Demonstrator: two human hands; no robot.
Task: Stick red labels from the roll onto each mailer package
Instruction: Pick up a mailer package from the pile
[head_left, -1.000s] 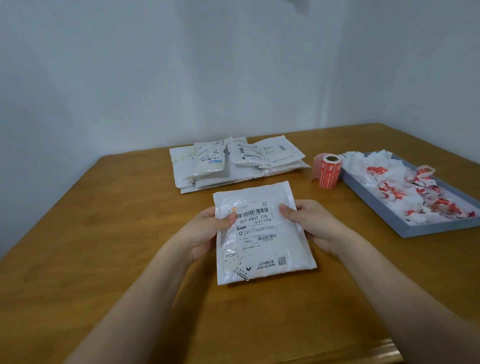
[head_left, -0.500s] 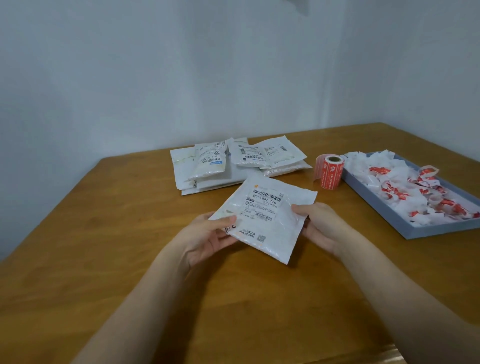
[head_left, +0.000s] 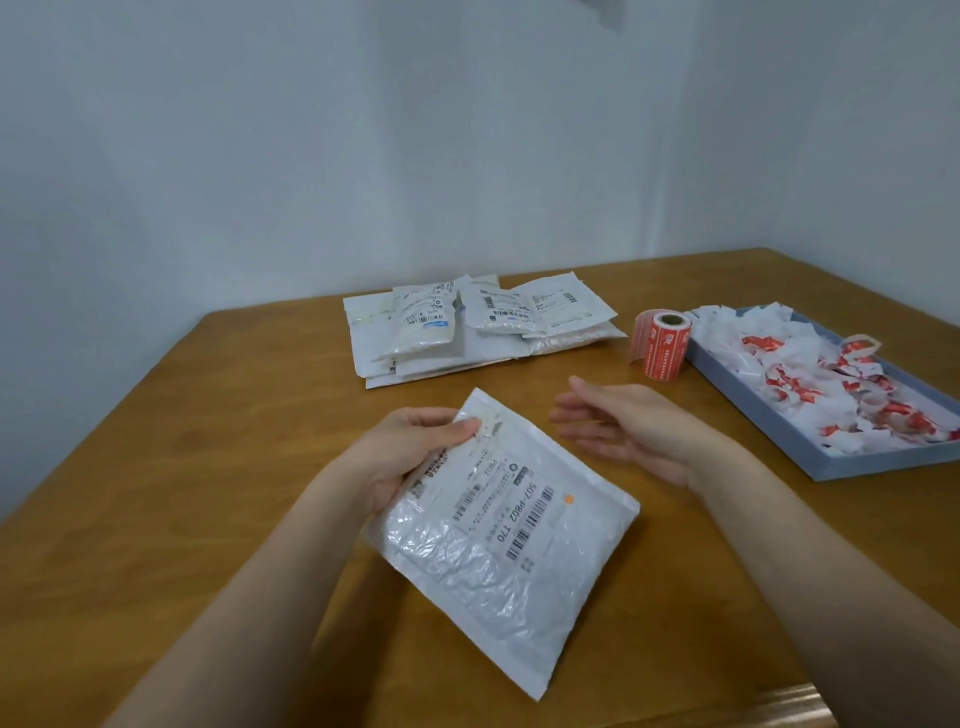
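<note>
While my left hand (head_left: 410, 452) grips the white mailer (head_left: 498, 525) by its far corner, thumb on top and fingers curled underneath, the packet hangs tilted over the wooden table (head_left: 208, 467) in front of me, its printed shipping slip facing up and turned sideways. My right hand (head_left: 618, 431) holds nothing; it hovers just beside the mailer's far edge, fingers straight and spread, palm turned inward. Beyond it the roll of red labels (head_left: 662, 345) stands on end, touching the near corner of a grey tray (head_left: 831, 462) heaped with torn white and red backing scraps (head_left: 810, 364). Further back, a pile of other mailers (head_left: 467, 327) lies flat on the table.
</note>
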